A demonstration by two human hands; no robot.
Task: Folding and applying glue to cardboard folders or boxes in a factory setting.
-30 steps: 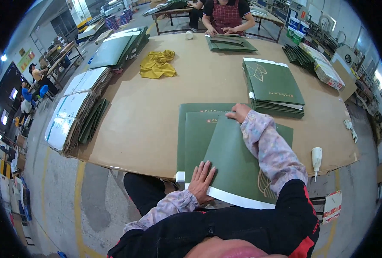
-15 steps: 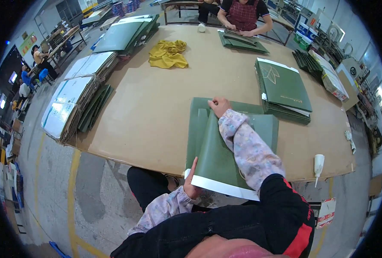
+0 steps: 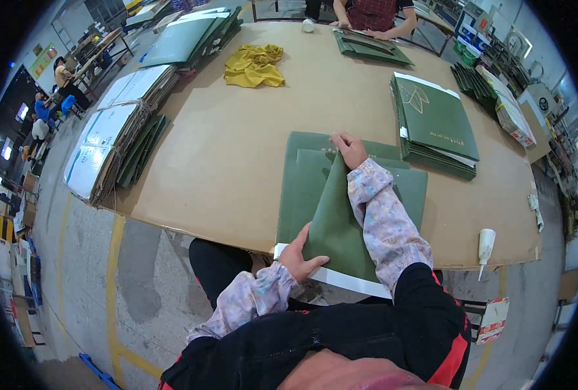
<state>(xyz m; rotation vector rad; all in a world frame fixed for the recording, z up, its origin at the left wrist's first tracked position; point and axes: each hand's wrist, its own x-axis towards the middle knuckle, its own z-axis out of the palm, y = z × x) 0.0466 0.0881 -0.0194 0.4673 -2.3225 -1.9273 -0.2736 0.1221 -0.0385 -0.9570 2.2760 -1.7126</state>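
In front of me a flat green paper bag (image 3: 341, 224), with a white strip along its near edge, lies on other green sheets. My right hand (image 3: 350, 151) is closed at the far end, fingers curled on the bag's lifted panel, which rises in a slanting fold. At the near left corner my left hand (image 3: 300, 257) rests on the paper, thumb spread away from the stretched fingers. The right forearm covers part of the bag's right side.
A stack of green bags (image 3: 437, 127) stands to the right, a white glue bottle (image 3: 486, 247) at the near right edge. A yellow cloth (image 3: 255, 66) lies farther back. Tied cardboard bundles (image 3: 100, 153) line the left edge. Across the table a person handles green pieces (image 3: 372, 49).
My left hand has moved from beside the near edge onto the bag's corner. The right hand has shifted slightly right and away, and the panel under it now stands in a sharper fold.
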